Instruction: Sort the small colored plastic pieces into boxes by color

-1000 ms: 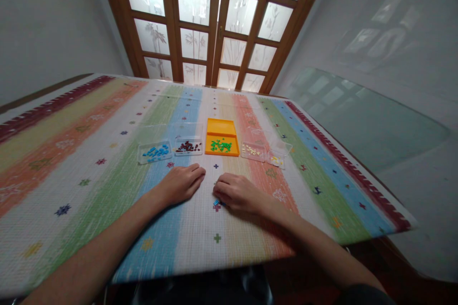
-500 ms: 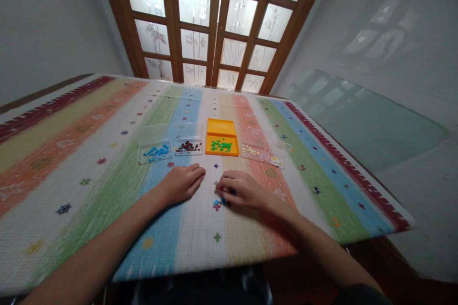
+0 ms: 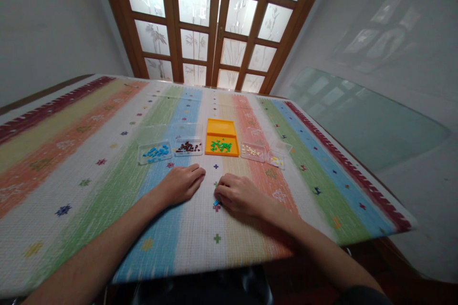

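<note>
My left hand (image 3: 182, 182) rests flat on the striped tablecloth (image 3: 89, 162), fingers together and stretched out, holding nothing. My right hand (image 3: 238, 194) lies beside it with fingers curled down over small blue pieces (image 3: 216, 204) on the cloth; one blue piece peeks out at its fingertips. Beyond the hands stands a row of small trays: a clear tray with blue pieces (image 3: 154, 151), a clear tray with dark red pieces (image 3: 188, 146), an orange tray with green pieces (image 3: 222, 144), a clear tray with pale pieces (image 3: 252, 150) and a clear tray with yellow pieces (image 3: 276, 157).
The table's near edge runs just below my forearms. A sheet of glass (image 3: 361, 119) leans at the right beyond the table edge. Wooden doors with frosted panes (image 3: 214, 24) stand behind the table.
My right hand lifted its fingers a little over the blue pieces half a second ago, and now presses down over them again. My left hand has not moved.
</note>
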Action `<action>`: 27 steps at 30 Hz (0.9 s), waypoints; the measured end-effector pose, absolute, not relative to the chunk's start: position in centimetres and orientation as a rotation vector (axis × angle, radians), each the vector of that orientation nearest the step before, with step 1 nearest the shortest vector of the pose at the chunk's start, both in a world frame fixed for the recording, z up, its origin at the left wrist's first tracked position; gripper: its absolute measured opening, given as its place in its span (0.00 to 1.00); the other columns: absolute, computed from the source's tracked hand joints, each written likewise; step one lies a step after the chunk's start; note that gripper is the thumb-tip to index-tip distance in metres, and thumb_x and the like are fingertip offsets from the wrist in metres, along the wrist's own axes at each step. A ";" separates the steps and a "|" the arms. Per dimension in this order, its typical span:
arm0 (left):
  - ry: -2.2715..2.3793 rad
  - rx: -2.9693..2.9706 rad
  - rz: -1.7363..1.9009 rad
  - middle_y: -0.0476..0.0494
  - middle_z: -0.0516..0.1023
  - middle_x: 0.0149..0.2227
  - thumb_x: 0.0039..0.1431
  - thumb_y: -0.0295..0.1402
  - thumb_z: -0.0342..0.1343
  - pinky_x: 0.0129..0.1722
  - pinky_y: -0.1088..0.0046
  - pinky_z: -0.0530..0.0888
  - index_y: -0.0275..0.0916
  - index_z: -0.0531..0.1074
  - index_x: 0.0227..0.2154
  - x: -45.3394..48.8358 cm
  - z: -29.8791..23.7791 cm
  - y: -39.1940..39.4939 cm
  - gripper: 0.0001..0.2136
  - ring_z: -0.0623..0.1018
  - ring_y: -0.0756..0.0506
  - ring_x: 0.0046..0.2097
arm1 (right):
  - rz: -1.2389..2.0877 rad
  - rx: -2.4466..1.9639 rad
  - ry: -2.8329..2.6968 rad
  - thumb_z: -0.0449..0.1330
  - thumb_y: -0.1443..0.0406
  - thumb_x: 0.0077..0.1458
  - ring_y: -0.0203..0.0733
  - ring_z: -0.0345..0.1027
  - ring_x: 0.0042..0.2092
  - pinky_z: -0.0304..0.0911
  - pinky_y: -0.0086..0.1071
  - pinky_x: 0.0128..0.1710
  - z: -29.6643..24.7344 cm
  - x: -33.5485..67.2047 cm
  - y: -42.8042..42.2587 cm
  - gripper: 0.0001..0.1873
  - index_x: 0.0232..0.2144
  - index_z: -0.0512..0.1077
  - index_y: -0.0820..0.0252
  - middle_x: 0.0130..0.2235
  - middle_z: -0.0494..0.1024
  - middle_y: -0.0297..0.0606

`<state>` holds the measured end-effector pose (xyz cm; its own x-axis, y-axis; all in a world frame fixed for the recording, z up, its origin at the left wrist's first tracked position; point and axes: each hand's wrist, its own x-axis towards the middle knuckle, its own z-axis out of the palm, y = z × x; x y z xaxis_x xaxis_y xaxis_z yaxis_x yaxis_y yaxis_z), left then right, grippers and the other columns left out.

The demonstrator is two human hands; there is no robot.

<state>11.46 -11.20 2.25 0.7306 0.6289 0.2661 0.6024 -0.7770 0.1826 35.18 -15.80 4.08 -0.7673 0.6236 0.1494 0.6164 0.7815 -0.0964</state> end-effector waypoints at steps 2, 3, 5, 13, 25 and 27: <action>1.019 2.848 0.469 0.43 0.77 0.36 0.71 0.32 0.43 0.34 0.70 0.71 0.38 0.71 0.39 11.5 2.3 -11.2 0.11 0.77 0.46 0.34 | 0.081 -1.011 -2.787 0.56 0.69 0.65 0.38 0.60 0.33 0.49 0.32 0.29 4.2 35.1 -15.9 0.09 0.33 0.74 0.62 0.35 0.75 0.42; 1.020 2.848 0.467 0.42 0.77 0.36 0.71 0.32 0.43 0.34 0.70 0.71 0.38 0.71 0.39 11.5 2.3 -11.2 0.11 0.78 0.46 0.34 | 0.086 -1.024 -2.777 0.56 0.69 0.65 0.38 0.60 0.33 0.49 0.32 0.29 4.2 35.0 -16.0 0.09 0.33 0.74 0.62 0.35 0.75 0.42; 1.017 2.844 0.465 0.42 0.78 0.37 0.71 0.32 0.43 0.34 0.70 0.71 0.38 0.71 0.39 11.5 2.3 -11.2 0.11 0.78 0.45 0.34 | 0.075 -1.039 -2.775 0.56 0.70 0.65 0.39 0.60 0.33 0.48 0.32 0.29 4.2 34.9 -16.1 0.09 0.32 0.73 0.62 0.34 0.75 0.42; 1.003 2.843 0.494 0.42 0.78 0.38 0.71 0.32 0.43 0.34 0.69 0.72 0.38 0.71 0.41 11.4 2.1 -11.1 0.11 0.79 0.45 0.35 | 0.018 -1.151 -2.783 0.55 0.69 0.64 0.39 0.61 0.32 0.51 0.32 0.29 3.1 34.0 -16.1 0.07 0.33 0.72 0.63 0.35 0.75 0.43; 0.972 2.842 0.544 0.44 0.77 0.36 0.71 0.33 0.43 0.32 0.71 0.71 0.39 0.70 0.42 11.1 1.9 -10.9 0.10 0.77 0.46 0.33 | 0.383 -1.216 -2.168 0.55 0.66 0.58 0.35 0.64 0.29 0.59 0.29 0.31 8.3 43.2 -12.0 0.08 0.34 0.75 0.60 0.29 0.75 0.34; 0.966 2.845 0.542 0.43 0.77 0.36 0.71 0.32 0.43 0.32 0.70 0.71 0.39 0.71 0.42 11.1 1.8 -10.9 0.11 0.77 0.46 0.33 | 0.351 -1.370 -2.066 0.57 0.63 0.56 0.36 0.65 0.29 0.60 0.30 0.31 8.7 46.2 -11.1 0.09 0.33 0.76 0.60 0.29 0.77 0.36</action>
